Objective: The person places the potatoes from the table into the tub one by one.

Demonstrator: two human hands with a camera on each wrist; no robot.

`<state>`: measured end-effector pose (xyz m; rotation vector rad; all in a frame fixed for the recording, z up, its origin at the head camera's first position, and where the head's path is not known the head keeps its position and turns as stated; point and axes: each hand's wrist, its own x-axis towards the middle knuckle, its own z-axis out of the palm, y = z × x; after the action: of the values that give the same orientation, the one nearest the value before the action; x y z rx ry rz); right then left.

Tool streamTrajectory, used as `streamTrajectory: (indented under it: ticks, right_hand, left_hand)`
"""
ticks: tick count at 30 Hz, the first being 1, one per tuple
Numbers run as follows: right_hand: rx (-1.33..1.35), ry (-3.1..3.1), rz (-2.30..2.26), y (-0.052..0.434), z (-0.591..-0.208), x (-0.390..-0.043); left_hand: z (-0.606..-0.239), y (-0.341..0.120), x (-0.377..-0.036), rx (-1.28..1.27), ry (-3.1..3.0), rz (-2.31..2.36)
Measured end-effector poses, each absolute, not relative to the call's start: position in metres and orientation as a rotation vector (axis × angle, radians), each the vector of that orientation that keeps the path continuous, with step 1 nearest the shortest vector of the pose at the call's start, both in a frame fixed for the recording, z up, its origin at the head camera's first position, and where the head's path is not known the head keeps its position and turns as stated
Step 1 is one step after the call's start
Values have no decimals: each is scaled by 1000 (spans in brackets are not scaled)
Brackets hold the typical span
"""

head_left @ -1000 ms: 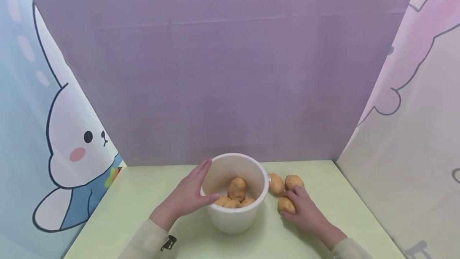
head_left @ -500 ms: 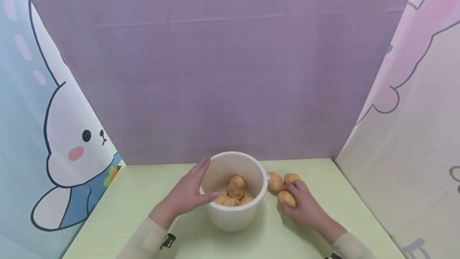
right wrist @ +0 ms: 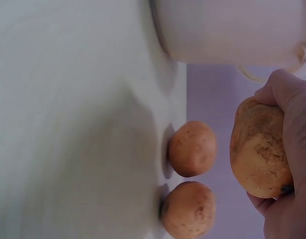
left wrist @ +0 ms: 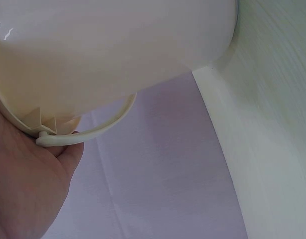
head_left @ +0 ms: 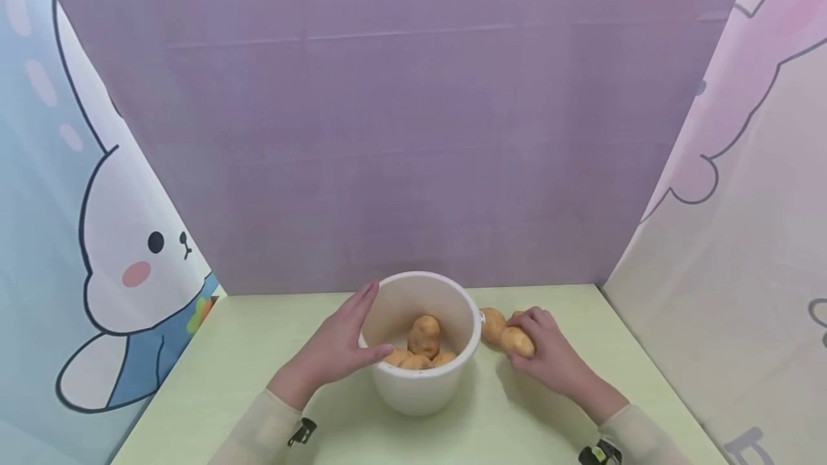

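A white bucket [head_left: 420,393] stands on the table with several potatoes [head_left: 424,336] inside. My left hand [head_left: 332,350] rests at its left rim, fingers extended and thumb across the edge. In the left wrist view, that palm lies against the rim beside the bucket's handle [left wrist: 100,128]. To the right of the bucket, my right hand [head_left: 549,354] grips a potato [right wrist: 262,149], raised off the table between thumb and fingers. Behind it two more potatoes lie on the table; in the right wrist view one is a nearer-to-bucket potato [right wrist: 193,148], the other a potato [right wrist: 189,210] beside it.
The pale green table [head_left: 245,350] ends at a purple backdrop [head_left: 413,128]. Cartoon-printed curtains hang on the left [head_left: 39,235] and right [head_left: 743,293].
My right hand has lifted its potato off the table and moved slightly up and away from me. The left hand and the bucket have kept their places.
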<state>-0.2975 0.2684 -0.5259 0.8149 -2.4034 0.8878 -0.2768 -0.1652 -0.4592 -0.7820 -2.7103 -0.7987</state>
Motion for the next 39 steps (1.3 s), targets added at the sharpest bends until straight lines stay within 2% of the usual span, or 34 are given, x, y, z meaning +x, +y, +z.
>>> streamTrajectory:
  ticks: [17,39]
  right_hand:
    - [830,-2355,905,270,-485,-308]
    - [866,-2367,922,266,-450,-318]
  left_hand:
    - [-457,-166,-278,-779,-2730,-801]
    - [-454,-167,-278,-793,-2699,-823]
